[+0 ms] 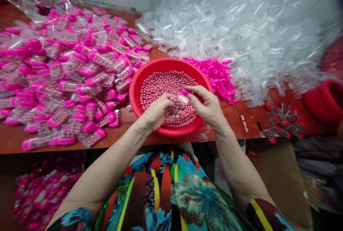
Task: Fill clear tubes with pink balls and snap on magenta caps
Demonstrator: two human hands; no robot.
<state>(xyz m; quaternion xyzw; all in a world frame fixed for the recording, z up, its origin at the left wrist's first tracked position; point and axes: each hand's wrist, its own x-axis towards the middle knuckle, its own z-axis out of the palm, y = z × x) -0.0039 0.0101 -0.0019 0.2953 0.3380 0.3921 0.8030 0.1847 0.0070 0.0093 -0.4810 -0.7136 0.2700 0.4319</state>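
Above a red basin of small pink balls, my left hand is closed around a clear plastic container filled with the same balls. My right hand pinches a bright pink cap between thumb and fingertips, close to the container's open-looking end. Whether cap and container touch is hard to make out. Behind the basin on the right lies a heap of loose pink caps.
Filled, pink-capped containers are piled across the left of the reddish table. Clear empty containers form a large heap at the back right. Small red-capped containers lie near a red pot. Below the table's left edge sit more pink packages.
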